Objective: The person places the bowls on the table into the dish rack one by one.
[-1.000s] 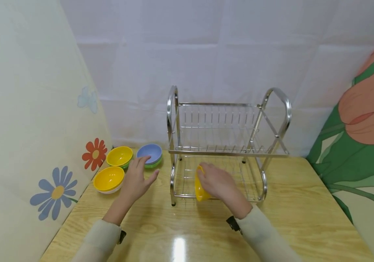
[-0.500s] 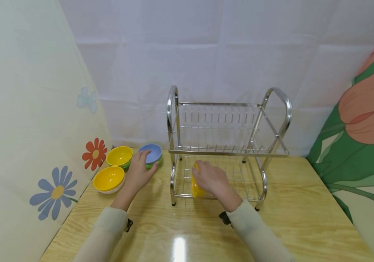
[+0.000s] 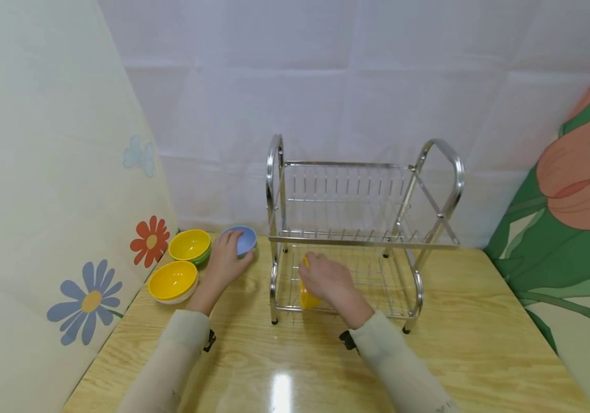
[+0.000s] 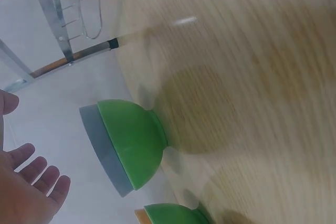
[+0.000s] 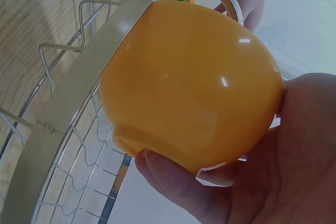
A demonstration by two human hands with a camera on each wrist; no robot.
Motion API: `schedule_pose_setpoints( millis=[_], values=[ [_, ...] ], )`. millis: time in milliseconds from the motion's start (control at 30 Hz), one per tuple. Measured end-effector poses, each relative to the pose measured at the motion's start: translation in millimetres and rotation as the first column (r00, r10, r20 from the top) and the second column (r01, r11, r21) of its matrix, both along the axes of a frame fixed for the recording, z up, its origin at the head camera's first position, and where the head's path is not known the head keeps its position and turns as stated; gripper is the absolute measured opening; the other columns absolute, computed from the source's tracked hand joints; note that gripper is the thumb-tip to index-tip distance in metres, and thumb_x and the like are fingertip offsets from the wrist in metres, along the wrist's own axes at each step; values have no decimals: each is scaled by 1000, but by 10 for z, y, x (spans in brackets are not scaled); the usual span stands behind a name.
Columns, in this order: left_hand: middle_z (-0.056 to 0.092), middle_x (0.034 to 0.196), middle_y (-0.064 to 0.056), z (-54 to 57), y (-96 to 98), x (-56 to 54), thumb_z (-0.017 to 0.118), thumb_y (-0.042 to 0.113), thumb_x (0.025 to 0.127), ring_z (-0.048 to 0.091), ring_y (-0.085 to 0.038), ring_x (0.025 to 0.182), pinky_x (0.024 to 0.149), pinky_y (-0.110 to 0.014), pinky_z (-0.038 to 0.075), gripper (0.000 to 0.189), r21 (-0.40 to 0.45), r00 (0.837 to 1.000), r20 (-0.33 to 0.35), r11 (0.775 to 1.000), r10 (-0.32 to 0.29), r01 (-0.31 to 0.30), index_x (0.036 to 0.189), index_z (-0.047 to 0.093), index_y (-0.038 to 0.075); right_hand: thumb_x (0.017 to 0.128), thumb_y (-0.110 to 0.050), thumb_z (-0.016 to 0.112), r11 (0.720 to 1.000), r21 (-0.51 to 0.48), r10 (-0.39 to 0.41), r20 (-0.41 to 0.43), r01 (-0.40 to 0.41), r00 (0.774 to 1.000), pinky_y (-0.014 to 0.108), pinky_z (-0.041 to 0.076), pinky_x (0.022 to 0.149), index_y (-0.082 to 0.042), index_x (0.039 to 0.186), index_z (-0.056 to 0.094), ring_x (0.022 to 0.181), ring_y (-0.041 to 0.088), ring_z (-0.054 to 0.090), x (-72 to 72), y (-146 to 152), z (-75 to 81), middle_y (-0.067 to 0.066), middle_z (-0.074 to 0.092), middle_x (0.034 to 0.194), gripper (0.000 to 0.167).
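Observation:
My right hand (image 3: 328, 280) holds a yellow bowl (image 3: 306, 293) tipped on its side at the front of the metal dish rack's (image 3: 362, 242) lower tier. In the right wrist view the bowl's rounded outside (image 5: 189, 82) faces the camera, with the thumb near its foot and the other fingers partly hidden behind it. Fingers spread and relaxed, my left hand (image 3: 225, 261) hovers at a blue bowl (image 3: 247, 241), overlapping it in the head view. The left wrist view shows this blue bowl nested in a green bowl (image 4: 134, 142), a gap separating them from the fingers.
Left of the rack, a yellow bowl (image 3: 190, 245) sits in a green one, and another yellow bowl (image 3: 173, 281) sits in a white one. Decorated panels flank the wooden table (image 3: 480, 344), and a white cloth (image 3: 222, 115) hangs behind.
My left hand has shifted right and slightly back, over the blue bowl. My right hand has moved left a little, carrying the yellow bowl with it along the rack's front.

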State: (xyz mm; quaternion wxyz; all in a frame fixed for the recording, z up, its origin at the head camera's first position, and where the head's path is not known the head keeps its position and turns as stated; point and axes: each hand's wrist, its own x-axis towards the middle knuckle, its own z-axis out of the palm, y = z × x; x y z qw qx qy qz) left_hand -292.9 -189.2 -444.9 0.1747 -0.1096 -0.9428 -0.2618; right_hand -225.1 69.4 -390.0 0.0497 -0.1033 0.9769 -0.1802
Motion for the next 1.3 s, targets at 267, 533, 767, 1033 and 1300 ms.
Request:
schedule_pose_setpoints(
  millis=[267,533,767,1033,1300],
  values=[
    [48,141,-26,7,-47,-144,69,36,91,45,-44,129,105,-60,41,64,-64,999,38,998,7,-5,140,50,-1,109,-41,31,1000,24,-1,9,1,1000,34,50,60,-5,137,54,83,24,59,-28,-55,-19,16,63,122,52],
    [43,148,-28,28,-101,-245,66,40,93,41,-45,134,107,-62,41,70,-126,993,114,992,3,11,143,46,-4,109,-38,33,1000,22,8,2,-8,1000,34,48,53,-1,131,56,73,25,57,-45,-65,-70,19,65,112,49],
    [37,154,-29,76,-153,-330,63,49,94,36,-48,139,110,-66,35,77,-168,984,177,985,2,28,148,42,-3,108,-39,33,1000,15,-8,20,8,1000,35,47,52,-1,135,55,71,25,57,-72,-68,-107,19,65,113,51],
    [28,158,-31,17,-191,-414,62,54,94,29,-51,143,115,-67,28,86,-171,973,229,985,14,26,154,34,-2,109,-38,35,1000,-2,-3,23,3,1000,36,48,57,0,131,56,75,25,56,-84,-104,-127,19,64,114,49],
    [23,161,-30,-116,-226,-484,63,59,92,24,-50,145,115,-68,27,93,-158,959,273,987,73,-30,157,29,1,109,-40,33,1000,17,-3,31,2,1000,40,53,66,0,142,50,96,31,62,-81,-120,-149,22,59,134,54]
  ],
)
